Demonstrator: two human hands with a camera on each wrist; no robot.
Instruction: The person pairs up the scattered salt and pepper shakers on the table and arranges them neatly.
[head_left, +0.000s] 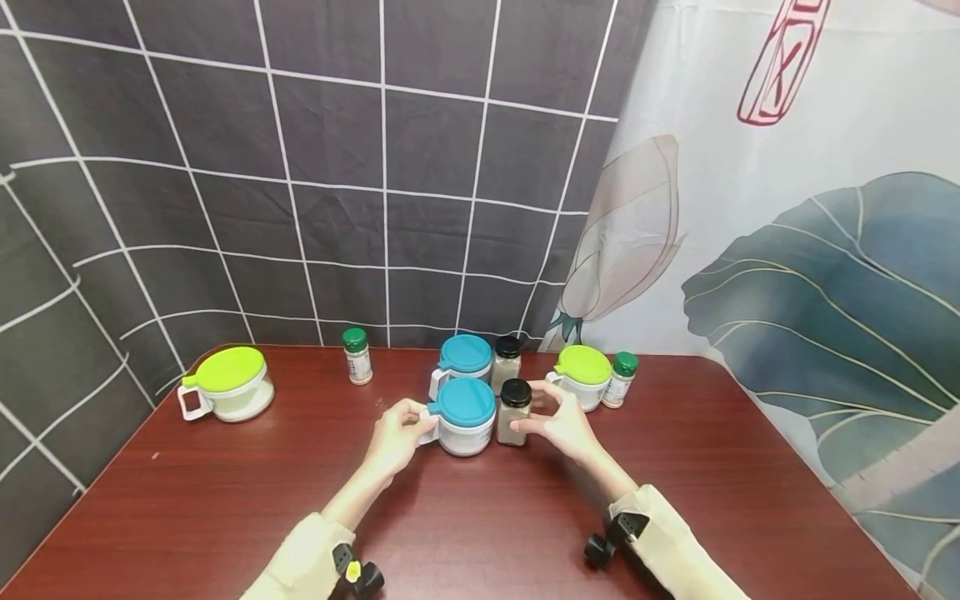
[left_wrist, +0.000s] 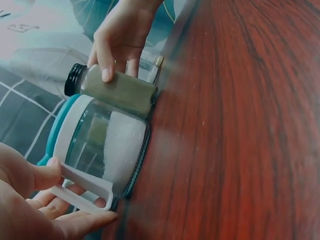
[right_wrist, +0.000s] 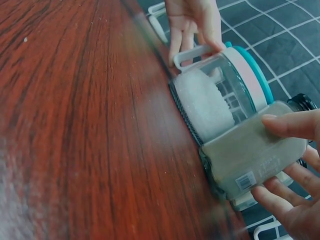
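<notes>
In the head view my left hand (head_left: 395, 437) pinches the white handle of a clear seasoning jar (head_left: 465, 435) with a blue lid. White granules fill part of this jar (left_wrist: 122, 145), as the left wrist view shows. My right hand (head_left: 564, 423) holds a square glass spice jar (head_left: 512, 427) with a black lid, thumb on one side and fingers on the other. Greyish powder shows through the spice jar's glass (right_wrist: 250, 155) in the right wrist view. Both jars stand upright, side by side. Right behind them are another blue-lidded jar (head_left: 467, 354) and another black-lidded spice jar (head_left: 507, 365).
A green-lidded seasoning jar (head_left: 587, 367) and a green-capped shaker (head_left: 619, 381) stand just beyond my right hand. Farther left are a second green-capped shaker (head_left: 357, 357) and another green-lidded jar (head_left: 229, 383). A grey gridded curtain (head_left: 330, 217) hangs behind the wooden table (head_left: 480, 525).
</notes>
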